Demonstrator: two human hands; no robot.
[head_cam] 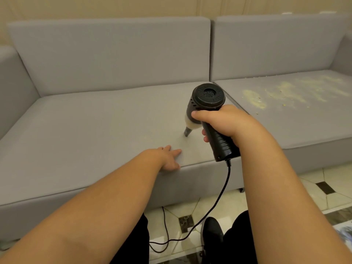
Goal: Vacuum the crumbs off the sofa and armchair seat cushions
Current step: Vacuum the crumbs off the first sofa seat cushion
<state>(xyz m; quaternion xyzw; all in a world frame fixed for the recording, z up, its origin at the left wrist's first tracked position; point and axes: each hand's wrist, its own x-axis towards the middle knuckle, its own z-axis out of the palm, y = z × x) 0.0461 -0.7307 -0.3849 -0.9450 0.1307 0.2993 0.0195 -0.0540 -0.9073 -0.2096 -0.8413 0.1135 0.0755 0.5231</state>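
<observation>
The vacuum (207,119) is gripped by the right hand (226,121), and the left hand (169,159) is laid flat, fingers straight. The left cushion (95,126) looks cleaned. Crumbs (282,94) are left on the right cushion (304,119)

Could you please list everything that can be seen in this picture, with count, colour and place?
sofa: one, grey, across the whole view, two seat cushions side by side.
crumbs: scattered patch, pale yellow, on the right seat cushion.
handheld vacuum: one, black, nozzle down on the left seat cushion near its right edge.
cord: one, black, hanging from the vacuum handle to the floor.
floor: pale tiles with dark inlays, below the sofa.
shoe: one, black, on the floor.
left hand: fingers straight, resting on the left cushion's front edge.
right hand: grips the vacuum handle.
</observation>
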